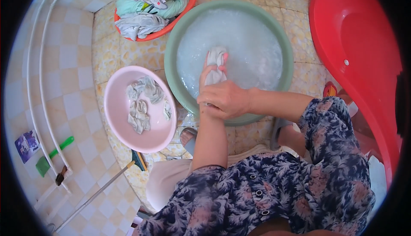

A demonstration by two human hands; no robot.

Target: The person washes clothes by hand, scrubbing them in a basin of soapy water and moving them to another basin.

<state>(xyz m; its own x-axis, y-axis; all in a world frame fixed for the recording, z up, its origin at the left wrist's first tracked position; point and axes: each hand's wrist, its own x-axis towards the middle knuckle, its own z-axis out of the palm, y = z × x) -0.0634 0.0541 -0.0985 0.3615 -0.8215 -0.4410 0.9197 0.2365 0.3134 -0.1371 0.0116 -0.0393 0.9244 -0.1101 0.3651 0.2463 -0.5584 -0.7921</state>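
Observation:
A bunched white cloth (pixel 216 78) lies along the palm of my left hand (pixel 204 76), whose fingers curl around it. My right hand (pixel 227 100) is closed over the cloth's near end, right at my left wrist. Both hands are above the near part of a large green basin (pixel 170 71) of cloudy, sudsy water (pixel 252 43). What kind of garment the cloth is, I cannot tell.
Left of the green basin stands a pink basin (pixel 160 139) with several wrung cloths (pixel 139 116). Behind it, an orange-red basin (pixel 160 33) is heaped with laundry (pixel 156 4). A big red tub (pixel 342 30) rises at the right. A long-handled squeegee (pixel 138 161) leans at the left.

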